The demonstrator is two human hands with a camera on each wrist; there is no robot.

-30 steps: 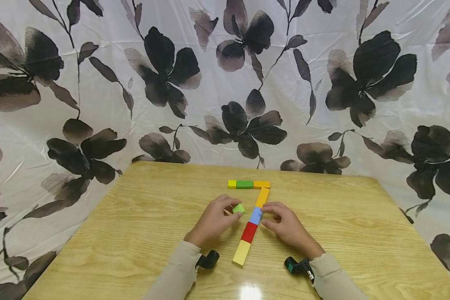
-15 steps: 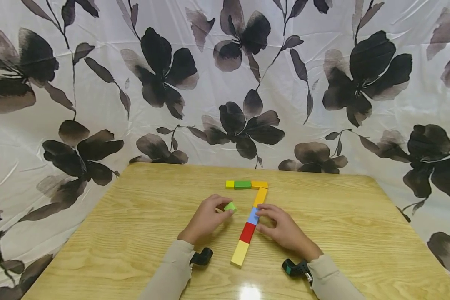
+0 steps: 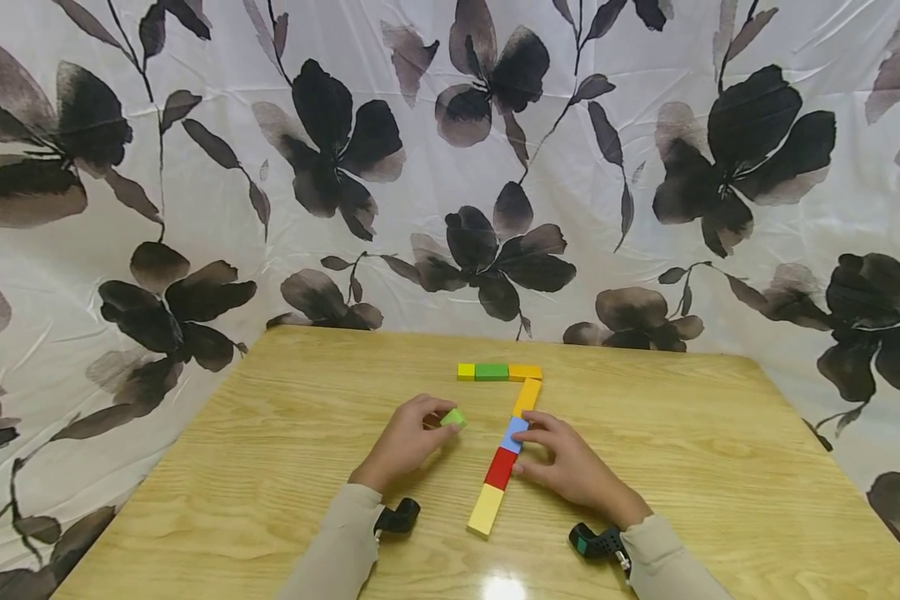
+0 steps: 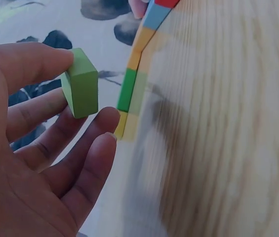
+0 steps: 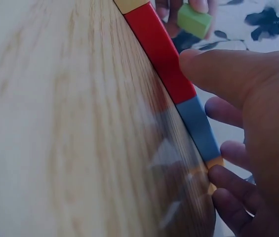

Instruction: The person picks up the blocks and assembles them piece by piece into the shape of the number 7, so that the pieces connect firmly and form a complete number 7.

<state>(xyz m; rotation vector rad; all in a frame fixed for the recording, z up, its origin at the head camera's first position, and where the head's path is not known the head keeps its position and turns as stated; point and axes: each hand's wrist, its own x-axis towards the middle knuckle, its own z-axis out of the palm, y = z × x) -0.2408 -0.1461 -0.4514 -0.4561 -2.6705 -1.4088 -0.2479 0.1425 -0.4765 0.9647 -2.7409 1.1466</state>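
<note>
My left hand [image 3: 405, 437] pinches a light green block [image 3: 453, 418] between thumb and fingers, left of the block row. In the left wrist view the light green block [image 4: 84, 89] shows angled faces, with the other fingers spread below it. On the right side of the row, my right hand [image 3: 573, 467] has loosely bent fingers. Its fingertips overlap the blue block [image 3: 510, 437], and its thumb tip is right at the red block [image 5: 159, 52]. An orange block [image 3: 527, 397] lies beyond the blue one, a pale yellow block [image 3: 485, 511] at the near end.
At the row's far end, a short row runs left: another orange block [image 3: 525, 372], a green block [image 3: 492, 372] and a small yellow block [image 3: 466, 372]. All lie on a wooden table [image 3: 285, 475]. Behind hangs a floral cloth [image 3: 390, 208].
My left hand has drawn left, away from the row, with the light green block still pinched. The right hand has shifted slightly left and nearer; its thumb has come to the red block.
</note>
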